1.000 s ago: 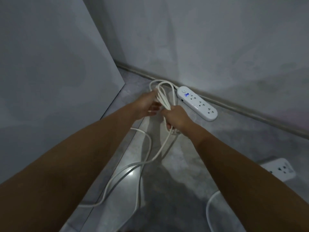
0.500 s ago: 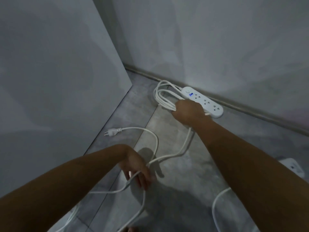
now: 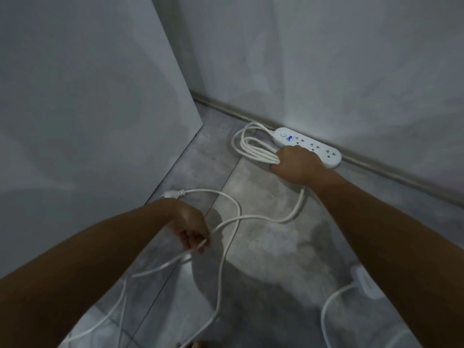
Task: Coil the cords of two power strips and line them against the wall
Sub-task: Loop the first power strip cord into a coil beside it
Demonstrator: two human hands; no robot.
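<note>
Head view: R hand (image 3: pixel 297 165) outstretched, fingers clamped on cord coil (image 3: pixel 262 153) by strip (image 3: pixel 313 146); L hand (image 3: pixel 191 228) pinches loose cord (image 3: pixel 258 217).

the one camera rides on my head and looks forward and steeply down at the floor (image 3: pixel 263 247), facing the lit power strip (image 3: pixel 311 143) that lies along the foot of the wall (image 3: pixel 326 59). it is wide-angle and close in: my forearms enter from the bottom corners, my right hand (image 3: pixel 297 163) just in front of the strip, my left hand (image 3: pixel 190 229) nearer me and left of it. the cord (image 3: pixel 266 155) runs from beside the strip back past the frame's lower edge.
</note>
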